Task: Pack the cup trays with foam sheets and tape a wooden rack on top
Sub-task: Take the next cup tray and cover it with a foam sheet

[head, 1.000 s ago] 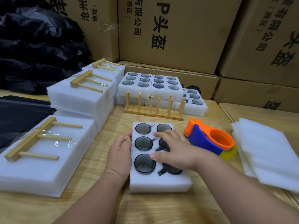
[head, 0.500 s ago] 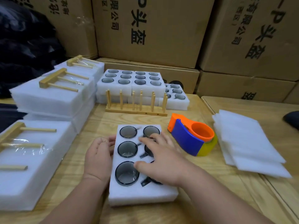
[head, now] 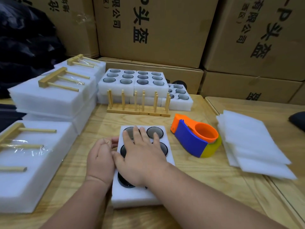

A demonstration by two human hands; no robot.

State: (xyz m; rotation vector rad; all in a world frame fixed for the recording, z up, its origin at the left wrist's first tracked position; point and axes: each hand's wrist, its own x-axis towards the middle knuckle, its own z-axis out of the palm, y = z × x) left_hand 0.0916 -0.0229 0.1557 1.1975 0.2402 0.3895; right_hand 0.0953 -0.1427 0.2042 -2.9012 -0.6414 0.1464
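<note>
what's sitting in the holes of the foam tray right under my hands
The cup tray holds dark glass cups seated in round holes, two columns. Four rims show in part. The right hand lies flat across the middle, hiding the rest; the left hand rests against the tray's left edge.

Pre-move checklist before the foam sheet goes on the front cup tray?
1. White foam cup tray flat on wooden table: ok.
2. Dark glass cups seated in pockets: cannot tell, right hand lies flat over them.
3. Left hand steadying tray's left edge: ok.
4. Loose white foam sheets stacked to the right: ok.
5. Orange and blue tape dispenser beside tray: ok.
6. Upright wooden peg rack behind tray, free: ok.
</note>
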